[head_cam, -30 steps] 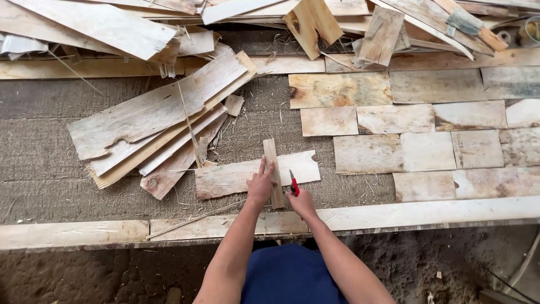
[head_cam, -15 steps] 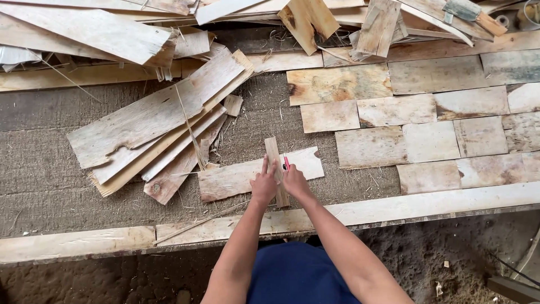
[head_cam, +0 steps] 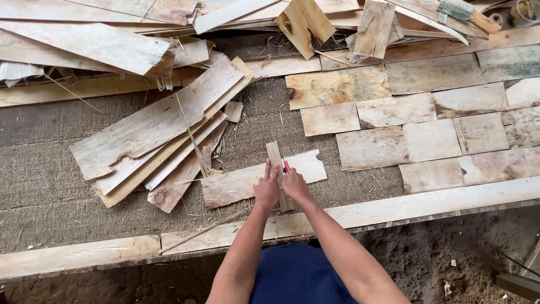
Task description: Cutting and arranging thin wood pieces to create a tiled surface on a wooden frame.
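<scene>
Two hands meet over a narrow wood strip (head_cam: 277, 169) that lies lengthwise away from the person, across a wider pale veneer sheet (head_cam: 247, 183) on the coarse woven tabletop (head_cam: 45, 191). The left hand (head_cam: 266, 188) presses flat on the strip, fingers extended along it; its grip is spread, not pinching. The right hand (head_cam: 293, 184) closes around a small red-handled tool (head_cam: 286, 166), of which only the tip shows beside the strip's right edge.

Judged from this position, the step is a cut or mark along the strip used as a guide. To do it well:
1. Keep the left hand's weight over the middle of the strip, so it cannot pivot.
2. Keep the left fingertips behind the guiding edge.
3. Run the tool tight against the edge, in one steady pass.

Limits of view: the tool's working end is too small to identify as blade or marker. The right palm hides most of the handle, and both hands cover the near end of the strip. Contact between tool and sheet cannot be confirmed. Stacked veneer offcuts (head_cam: 163, 141) lie to the left, well apart; laid rectangular pieces (head_cam: 427, 135) are cut off at the right edge.
</scene>
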